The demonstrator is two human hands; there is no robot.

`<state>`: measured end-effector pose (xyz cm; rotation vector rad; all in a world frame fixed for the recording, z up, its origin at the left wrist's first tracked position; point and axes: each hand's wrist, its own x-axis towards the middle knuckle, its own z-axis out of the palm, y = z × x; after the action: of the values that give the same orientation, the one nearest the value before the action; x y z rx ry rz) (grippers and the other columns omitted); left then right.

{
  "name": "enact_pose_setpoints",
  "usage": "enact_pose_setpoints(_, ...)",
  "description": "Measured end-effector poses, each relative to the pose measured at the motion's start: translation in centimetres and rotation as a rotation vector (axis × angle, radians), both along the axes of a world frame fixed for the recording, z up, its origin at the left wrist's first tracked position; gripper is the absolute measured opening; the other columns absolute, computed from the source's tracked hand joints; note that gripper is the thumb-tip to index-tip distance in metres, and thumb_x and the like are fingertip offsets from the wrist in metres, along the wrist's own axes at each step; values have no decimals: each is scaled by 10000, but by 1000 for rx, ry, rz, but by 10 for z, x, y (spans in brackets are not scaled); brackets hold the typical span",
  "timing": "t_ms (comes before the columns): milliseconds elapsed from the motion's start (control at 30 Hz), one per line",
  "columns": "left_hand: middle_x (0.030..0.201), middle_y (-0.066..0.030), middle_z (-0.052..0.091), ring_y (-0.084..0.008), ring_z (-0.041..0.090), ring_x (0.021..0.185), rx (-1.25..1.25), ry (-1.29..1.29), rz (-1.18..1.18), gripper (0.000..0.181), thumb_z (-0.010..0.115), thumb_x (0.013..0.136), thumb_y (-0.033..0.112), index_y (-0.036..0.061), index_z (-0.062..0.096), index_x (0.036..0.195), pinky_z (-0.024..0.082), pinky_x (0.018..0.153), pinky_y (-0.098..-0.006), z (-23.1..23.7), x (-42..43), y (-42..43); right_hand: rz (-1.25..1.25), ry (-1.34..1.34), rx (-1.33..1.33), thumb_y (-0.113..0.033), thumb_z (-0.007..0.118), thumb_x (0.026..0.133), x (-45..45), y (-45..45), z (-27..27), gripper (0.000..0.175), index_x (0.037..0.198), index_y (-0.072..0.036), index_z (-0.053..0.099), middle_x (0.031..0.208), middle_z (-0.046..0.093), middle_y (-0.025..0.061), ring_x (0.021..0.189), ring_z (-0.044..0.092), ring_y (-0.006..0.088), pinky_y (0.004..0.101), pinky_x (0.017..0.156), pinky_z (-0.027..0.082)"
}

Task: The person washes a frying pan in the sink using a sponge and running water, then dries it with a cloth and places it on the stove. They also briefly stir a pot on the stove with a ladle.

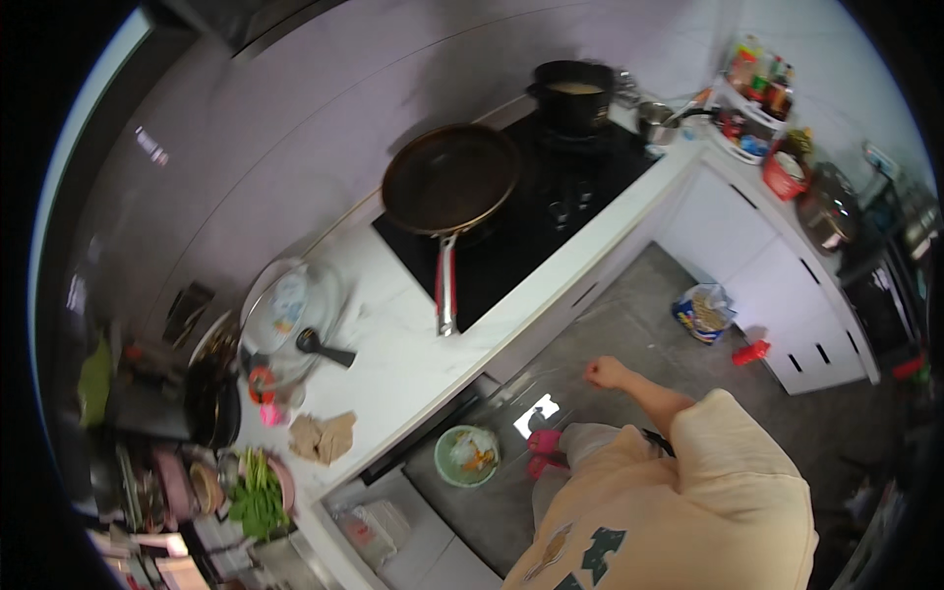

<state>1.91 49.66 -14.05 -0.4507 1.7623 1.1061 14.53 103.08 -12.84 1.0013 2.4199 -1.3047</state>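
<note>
My right hand (605,372) hangs over the grey floor with its fingers curled in, and nothing shows in it. My left hand is out of view. Ahead of me is a white counter with a black cooktop (549,203) set into it. On the cooktop rests a large dark frying pan (450,177), its steel and red handle pointing over the counter's front. Behind it, at the far end, a black pot (574,92) holds something pale. Left of the cooktop lie a black-handled utensil (324,348) and a crumpled brown paper (322,436).
A green tub (467,457) of scraps stands on the floor by my pink shoes (544,442). Farther right are a bag (703,313) and a red bottle (751,352). Leafy greens (258,498) sit on the left counter; a bottle rack (752,110) fills the corner.
</note>
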Motion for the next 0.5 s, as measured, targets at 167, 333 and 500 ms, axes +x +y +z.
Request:
enact_pose_setpoints(167,760,-77,611,-158,578,647,148,-105,-208,185,436,879,162,41,572,907,477,570,-272,-32,-11,61,-437,-433,-42,-84,549,673,298,11,-51,57,645,-56,590,653,599,100,532,555,200,356,457,441)
enact_pose_setpoints(333,760,-47,605,-119,553,620,509,340,-31,239,452,902,226,38,597,877,449,548,-248,84,-78,179,-960,-791,-438,-205,556,790,365,-64,-3,154,802,-67,623,785,603,69,660,584,176,318,573,475)
enact_pose_setpoints(500,858,-23,591,-104,539,746,387,598,-67,296,462,903,286,28,571,1000,428,631,-232,201,-157,328,-924,-689,-635,-215,541,807,346,-32,-53,151,745,-86,591,604,565,48,577,556,159,326,540,480)
